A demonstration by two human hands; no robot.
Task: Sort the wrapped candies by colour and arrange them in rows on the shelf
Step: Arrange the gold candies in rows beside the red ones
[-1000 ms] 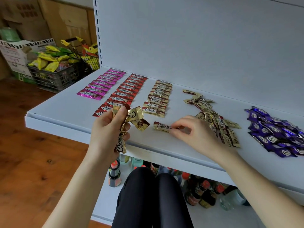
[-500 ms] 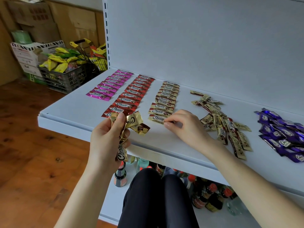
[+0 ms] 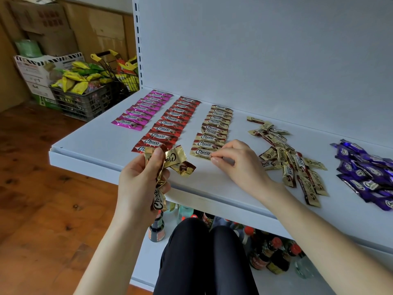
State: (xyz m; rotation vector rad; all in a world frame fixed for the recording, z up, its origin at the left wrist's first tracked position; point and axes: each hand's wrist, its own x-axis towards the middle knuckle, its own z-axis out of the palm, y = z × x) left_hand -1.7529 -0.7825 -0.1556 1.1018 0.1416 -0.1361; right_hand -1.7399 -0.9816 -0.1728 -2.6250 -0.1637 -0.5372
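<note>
The gold-wrapped candy (image 3: 200,152) at the near end of the gold row (image 3: 215,126) lies flat on the white shelf (image 3: 95,143), just left of centre in the frame. Its wrapper is shiny pale gold with a dark brown band, crimped ends and the word "Choco" in white script. The right hand (image 3: 239,165) rests on the shelf beside it, fingers curled, with thumb and forefinger pinching the candy's right end.

Lower left of it, the left hand (image 3: 138,182) is held in front of the shelf's edge, its fingers and thumb closed round a bunch of gold candies (image 3: 173,160) that fan out above and below the fist.

The gold row runs up and away toward the back panel, each wrapper lying crosswise and overlapping the next. Left of it runs a longer red row (image 3: 172,122) of the same brand, and further left a pink row (image 3: 142,110). At centre right, a loose gold pile (image 3: 291,162) lies scattered at all angles. A purple pile (image 3: 365,173) sits at the right edge.

Below the shelf, dark bottles (image 3: 270,254) with red caps stand on a lower level, beside the person's legs (image 3: 202,260) in dark trousers. In the upper left, a dark crate (image 3: 85,103) of yellow and green snack bags stands on the wooden floor (image 3: 42,188) before cardboard boxes (image 3: 49,22).
</note>
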